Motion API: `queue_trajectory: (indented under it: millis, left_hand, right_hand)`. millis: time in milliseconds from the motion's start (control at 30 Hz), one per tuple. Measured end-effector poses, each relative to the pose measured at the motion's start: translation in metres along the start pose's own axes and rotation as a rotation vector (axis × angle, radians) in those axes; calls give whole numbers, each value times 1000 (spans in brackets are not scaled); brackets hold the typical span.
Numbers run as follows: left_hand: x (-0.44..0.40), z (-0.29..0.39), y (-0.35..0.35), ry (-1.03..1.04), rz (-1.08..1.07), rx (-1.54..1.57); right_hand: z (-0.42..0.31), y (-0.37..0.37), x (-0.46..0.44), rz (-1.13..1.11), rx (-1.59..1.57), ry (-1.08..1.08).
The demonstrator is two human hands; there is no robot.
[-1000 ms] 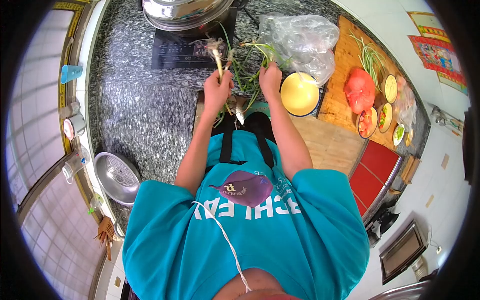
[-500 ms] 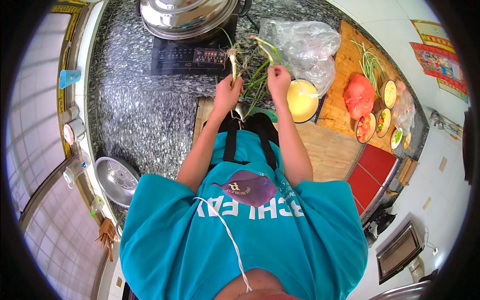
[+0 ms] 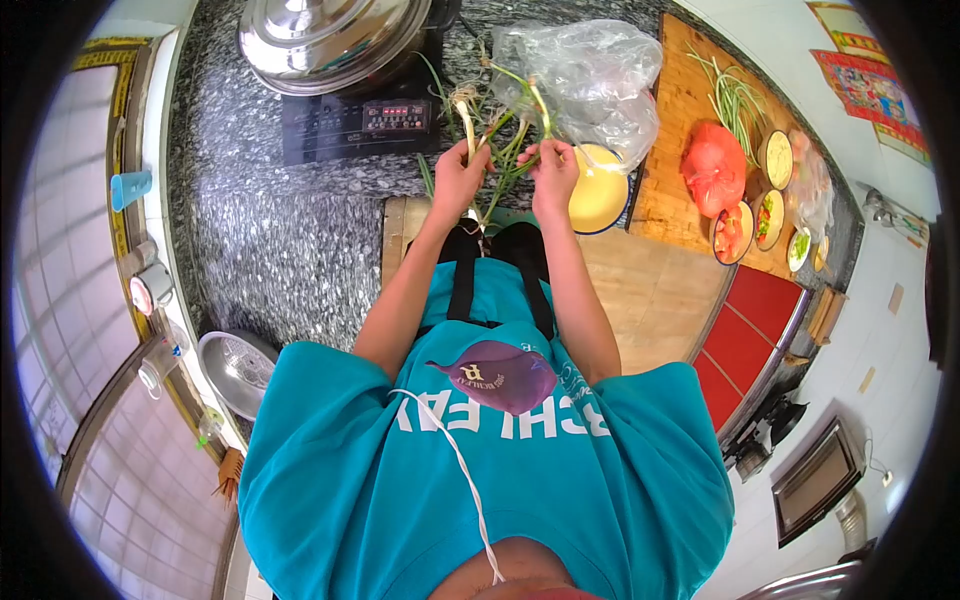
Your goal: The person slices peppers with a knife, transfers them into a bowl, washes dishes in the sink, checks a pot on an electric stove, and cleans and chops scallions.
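My left hand [image 3: 461, 182] is closed round a scallion whose pale stem and stringy roots [image 3: 462, 100] stick up past the fingers. Close by on the right, my right hand [image 3: 553, 182] pinches a green scallion stalk [image 3: 541, 108] with its fingertips. More green scallion leaves [image 3: 507, 160] cross between the two hands and hang below them. Just right of my right hand is a bowl of yellow liquid [image 3: 598, 195], and a crumpled clear plastic bag [image 3: 590, 80] lies beyond it.
A lidded steel pot [image 3: 335, 40] stands on a black induction cooker [image 3: 360, 125]. To the right, a wooden board [image 3: 665, 185] carries a red plastic bag [image 3: 713, 170], scallions [image 3: 733, 105] and several small bowls. A metal basin [image 3: 237, 372] sits at the left.
My right hand has come down and slightly nearer to my left hand, its stalk with it. Both hands still hold scallions. The view has shifted a little, with the pot now further left.
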State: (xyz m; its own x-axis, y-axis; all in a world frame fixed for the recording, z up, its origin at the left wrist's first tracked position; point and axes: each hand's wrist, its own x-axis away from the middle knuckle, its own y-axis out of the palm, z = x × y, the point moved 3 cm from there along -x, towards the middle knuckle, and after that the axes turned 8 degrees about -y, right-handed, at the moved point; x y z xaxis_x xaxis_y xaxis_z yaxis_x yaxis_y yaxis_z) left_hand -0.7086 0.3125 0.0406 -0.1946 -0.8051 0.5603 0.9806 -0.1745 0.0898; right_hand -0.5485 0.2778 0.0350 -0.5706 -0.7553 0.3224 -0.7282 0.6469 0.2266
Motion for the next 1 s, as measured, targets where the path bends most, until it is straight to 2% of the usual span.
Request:
queue_trajectory:
  millis: [33, 100, 133, 233, 267, 300, 333, 433, 500, 567, 633, 700, 733, 767, 833, 867, 900, 967, 1000]
  left_hand:
    - [-1, 2, 2, 0, -6, -4]
    - [-1, 2, 6, -62, -68, 306]
    - [-2, 4, 8, -53, -55, 317]
    - [0, 12, 2, -12, 63, 191]
    - [3, 16, -5, 23, 185, 50]
    - [5, 22, -11, 78, 266, -34]
    - [7, 26, -17, 66, 249, 14]
    - [17, 34, -24, 17, 269, 143]
    - [22, 34, -25, -89, 225, 222]
    - [27, 35, -22, -98, 168, 465]
    - [36, 48, -26, -59, 181, 635]
    - [40, 51, -44, 37, 286, 629]
    - [42, 52, -55, 69, 373, 556]
    - [48, 54, -65, 123, 416, 484]
    - [46, 49, -72, 24, 379, 307]
    - [46, 44, -68, -27, 323, 244]
    - [46, 41, -60, -77, 267, 180]
    - [45, 32, -49, -84, 246, 74]
    - [43, 29, -48, -61, 238, -2]
  right_hand:
    - [-1, 1, 2, 7, -2, -2]
    - [-6, 6, 11, -46, -61, -16]
    - [-12, 9, 16, -46, -105, -29]
    - [-22, 13, 26, -31, -40, -157]
    - [-24, 13, 29, -27, -42, -160]
    - [-28, 9, 31, 41, 51, -254]
    - [-32, 6, 33, 108, 144, -344]
    - [-33, -4, 31, 118, 115, -292]
    - [-32, -8, 28, 135, 180, -363]
    - [-31, -12, 31, 134, 27, -317]
    - [-32, -16, 31, 120, -59, -278]
    - [-31, -21, 31, 186, -184, -205]
    - [-34, -21, 28, 177, -40, -245]
    - [-30, -23, 21, 171, -39, -243]
    - [-22, -22, 6, 75, 497, -308]
    - [-20, -17, 2, 26, 765, -440]
    - [-20, -11, 4, 19, 762, -441]
    - [-38, 12, 19, 93, 1177, -838]
    - [-55, 27, 30, 82, 1179, -850]
